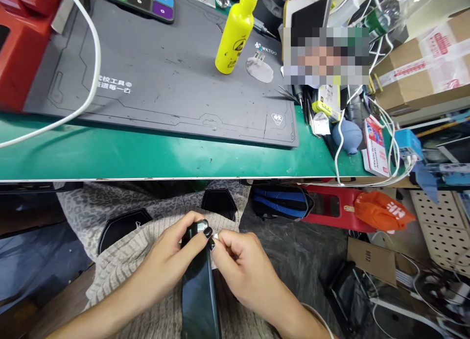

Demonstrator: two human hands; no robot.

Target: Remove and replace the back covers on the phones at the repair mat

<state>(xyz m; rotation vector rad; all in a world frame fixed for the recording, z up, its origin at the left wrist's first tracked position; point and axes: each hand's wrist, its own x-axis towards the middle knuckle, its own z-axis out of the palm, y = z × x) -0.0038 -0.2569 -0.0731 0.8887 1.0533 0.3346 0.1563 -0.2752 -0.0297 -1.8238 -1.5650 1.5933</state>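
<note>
Low in the head view, above my lap, my left hand (179, 248) is closed around the upper end of a dark, glossy smartphone (200, 300). Its thumb presses on the phone near the top corner. My right hand (247, 268) is closed in a pinch beside that same end. A small whitish piece (216, 236) shows between its thumb and forefinger, close to the phone's edge; its kind is too small to tell. By my right wrist a pale cord (317, 317) curves out of view. The phone's lower end runs past the bottom of the picture.
Ahead is a green bench (165, 160) bearing a grey work mat (165, 84). A yellow bottle (237, 33) stands on the mat. A red machine (22, 50) is at left. At right lie a blue air blower (348, 135), white cables and a cardboard box (426, 64).
</note>
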